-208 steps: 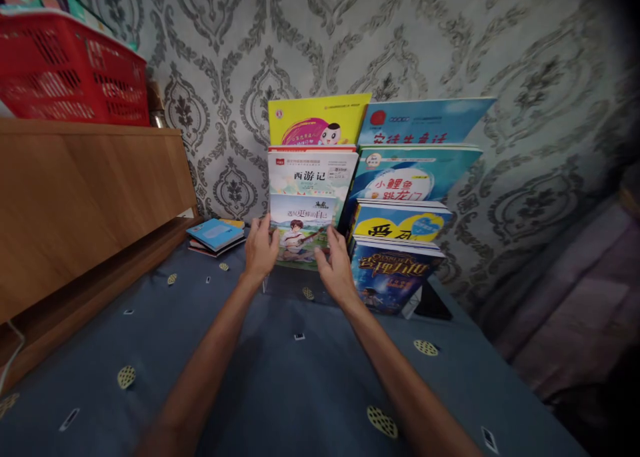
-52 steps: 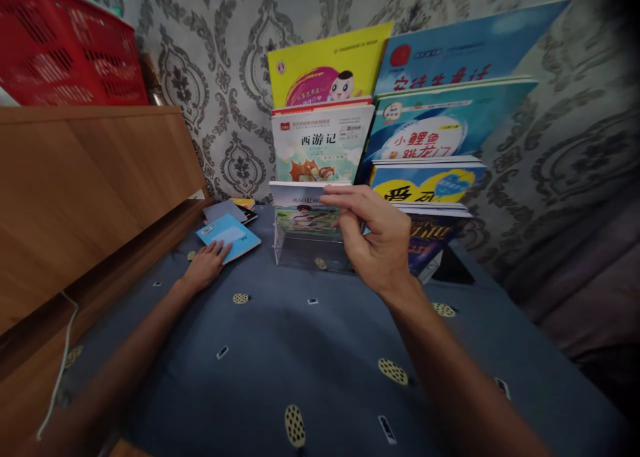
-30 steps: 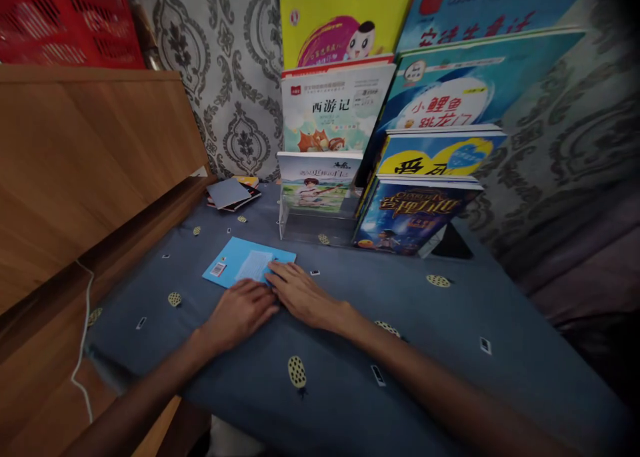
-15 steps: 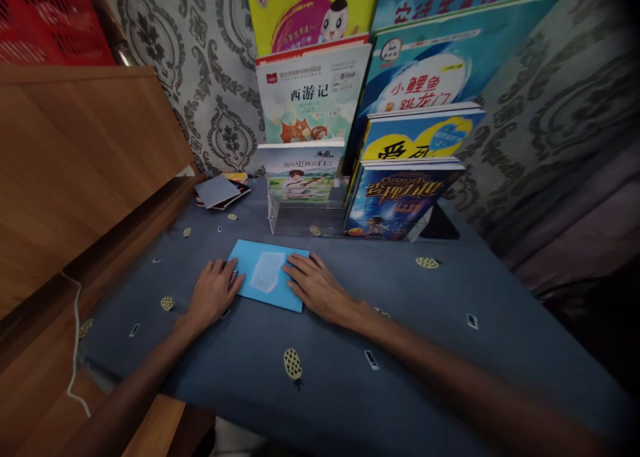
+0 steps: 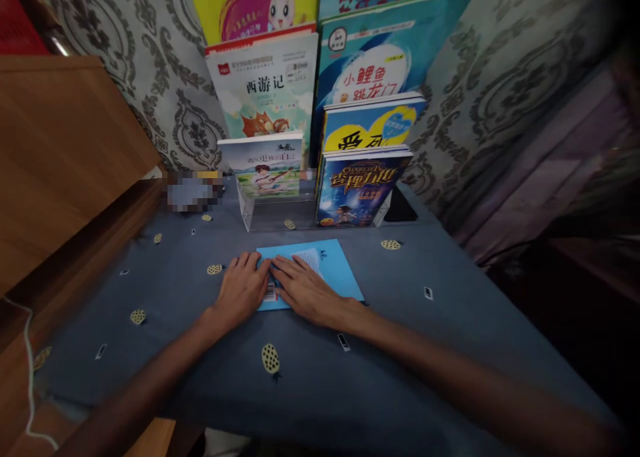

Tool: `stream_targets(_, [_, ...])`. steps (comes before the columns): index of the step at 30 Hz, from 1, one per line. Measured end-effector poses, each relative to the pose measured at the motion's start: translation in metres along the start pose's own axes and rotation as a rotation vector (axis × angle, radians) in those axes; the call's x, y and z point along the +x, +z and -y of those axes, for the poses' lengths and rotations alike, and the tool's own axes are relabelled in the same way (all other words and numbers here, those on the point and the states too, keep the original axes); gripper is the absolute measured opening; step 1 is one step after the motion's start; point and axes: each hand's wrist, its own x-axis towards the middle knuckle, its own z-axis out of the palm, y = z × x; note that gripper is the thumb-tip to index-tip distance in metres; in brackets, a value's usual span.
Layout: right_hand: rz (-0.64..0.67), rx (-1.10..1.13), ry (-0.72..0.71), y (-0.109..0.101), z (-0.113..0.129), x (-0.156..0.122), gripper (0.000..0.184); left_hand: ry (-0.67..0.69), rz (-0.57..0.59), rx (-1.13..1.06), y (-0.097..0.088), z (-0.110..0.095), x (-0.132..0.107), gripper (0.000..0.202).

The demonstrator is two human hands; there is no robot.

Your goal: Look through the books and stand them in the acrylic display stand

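Note:
A thin light-blue book [image 5: 341,270] lies flat on the cloth, with a pale printed patch and a barcode on its upper side. My left hand [image 5: 243,285] rests over its left end, fingers stretched and flat. Beside it, my right hand [image 5: 306,291] lies palm down across the left half of the book, fingers extended, the tips close to or touching the left hand's. The hands hide part of the cover. Neither hand is wrapped around the book.
Behind the book, a clear acrylic stand [image 5: 280,217] holds several upright books. A dark object [image 5: 403,205] lies right of the stand. A blurred-out pile [image 5: 193,191] sits at the back left, near a wooden panel [image 5: 65,163]. A white cable [image 5: 30,377] hangs at left.
The book now reaches farther right, and both hands lie together over its left part instead of at its two ends. The view has shifted right.

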Motion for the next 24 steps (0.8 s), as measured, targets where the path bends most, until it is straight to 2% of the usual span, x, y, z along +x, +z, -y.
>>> stream_targets(4, [-0.008,0.012,0.019,0.002,-0.007,0.009,0.048,-0.014,-0.021,-0.092,0.015,0.007,0.011,0.035])
stream_targets(7, [-0.016,-0.023,0.075,0.000,-0.022,0.008,0.053,-0.030,-0.012,-0.110,0.020,0.008,0.013,0.037])
stream_targets(15, [-0.122,-0.086,0.291,-0.016,-0.077,-0.042,0.054,-0.046,-0.005,-0.114,0.019,0.007,0.013,0.038])
stream_targets(19, [-0.136,-0.074,0.323,-0.020,-0.081,-0.055,0.054,-0.030,0.006,-0.099,0.017,0.008,0.014,0.040])
stream_targets(24, [-0.153,-0.040,0.338,-0.023,-0.078,-0.053,0.053,0.001,0.080,-0.055,0.010,0.002,0.022,0.042])
